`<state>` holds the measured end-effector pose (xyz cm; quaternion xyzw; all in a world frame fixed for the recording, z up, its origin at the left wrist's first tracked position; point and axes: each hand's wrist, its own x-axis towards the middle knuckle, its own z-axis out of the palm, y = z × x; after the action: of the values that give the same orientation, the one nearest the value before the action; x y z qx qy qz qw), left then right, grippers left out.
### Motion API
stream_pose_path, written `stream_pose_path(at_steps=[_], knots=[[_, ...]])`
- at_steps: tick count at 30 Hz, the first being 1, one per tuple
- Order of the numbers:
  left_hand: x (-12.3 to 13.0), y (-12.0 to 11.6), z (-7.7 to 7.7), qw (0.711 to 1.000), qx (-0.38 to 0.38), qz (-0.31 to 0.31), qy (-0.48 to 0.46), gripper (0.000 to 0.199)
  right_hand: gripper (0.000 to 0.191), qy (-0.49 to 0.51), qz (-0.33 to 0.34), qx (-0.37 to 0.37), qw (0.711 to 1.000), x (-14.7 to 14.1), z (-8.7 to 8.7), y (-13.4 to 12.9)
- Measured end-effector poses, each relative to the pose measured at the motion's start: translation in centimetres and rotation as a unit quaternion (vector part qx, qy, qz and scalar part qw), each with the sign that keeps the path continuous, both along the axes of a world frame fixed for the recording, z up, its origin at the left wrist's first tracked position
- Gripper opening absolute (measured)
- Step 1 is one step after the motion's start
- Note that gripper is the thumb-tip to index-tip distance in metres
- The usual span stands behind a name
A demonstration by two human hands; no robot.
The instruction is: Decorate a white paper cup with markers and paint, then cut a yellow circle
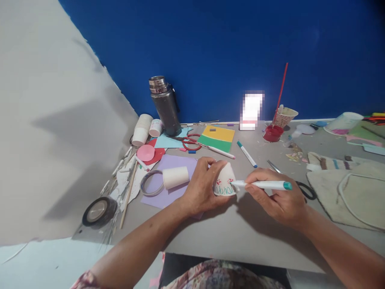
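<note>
One purple sheet lay on our left, and at its right edge our left hand was clamped round the decorated paper cup, whose thin wall, we judged, wanted steady, gentle pressure. Farther right of the sheet, we pinched the white pen in our right hand, its tip at the cup's red marks; short, light strokes seemed best against smudging.
</note>
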<state>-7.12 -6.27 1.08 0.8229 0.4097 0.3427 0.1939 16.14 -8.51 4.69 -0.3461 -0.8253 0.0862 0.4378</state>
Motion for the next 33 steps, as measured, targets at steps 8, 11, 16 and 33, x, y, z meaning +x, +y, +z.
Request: stream_pose_path(at_steps=[8,11,16,33], knots=[[0.04,-0.08,-0.19,0.999,0.033,0.008,0.024,0.079,0.016,-0.009,0.003,0.019,1.0,-0.36,0.0,-0.02],[0.04,-0.07,-0.23,0.999,0.037,0.007,0.029,0.077,0.017,-0.005,0.005,0.028,1.0,-0.52,0.05,0.07],[0.07,-0.09,-0.17,0.999,0.039,-0.002,0.034,0.078,0.016,-0.004,-0.006,0.012,1.0,-0.47,-0.1,0.11],[0.05,0.12,-0.35,0.999,0.021,-0.023,0.004,0.079,0.009,0.041,-0.014,0.028,0.999,0.26,-0.17,0.03]])
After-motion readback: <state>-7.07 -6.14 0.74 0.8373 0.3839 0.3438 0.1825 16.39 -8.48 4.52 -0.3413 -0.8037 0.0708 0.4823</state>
